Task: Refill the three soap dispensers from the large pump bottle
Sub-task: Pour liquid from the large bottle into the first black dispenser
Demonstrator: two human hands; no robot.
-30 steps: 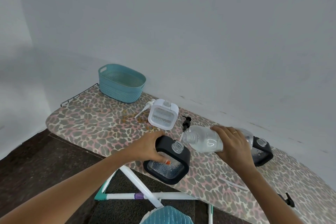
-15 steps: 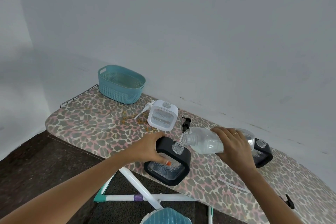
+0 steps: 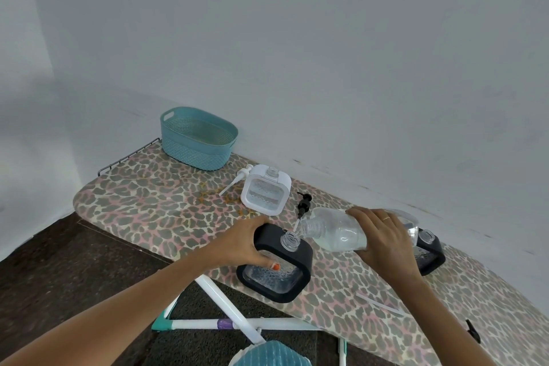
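Observation:
My right hand (image 3: 383, 242) grips the large clear bottle (image 3: 335, 230), tipped on its side with its open mouth just above the neck of a black-framed soap dispenser (image 3: 282, 264). My left hand (image 3: 243, 244) holds that dispenser by its left side on the leopard-print ironing board (image 3: 154, 205). A second black dispenser (image 3: 429, 249) stands behind my right hand, partly hidden. A white dispenser (image 3: 265, 194) stands further back, its neck open.
A white pump (image 3: 237, 180) lies left of the white dispenser. A black pump (image 3: 303, 205) lies beside the bottle's mouth; another black pump (image 3: 472, 331) sits at the right front edge. A teal basket (image 3: 197, 138) stands at the board's far left end, by the wall.
The bottle's mouth has dropped lower and closer to the black dispenser's neck. Both hands have kept their hold.

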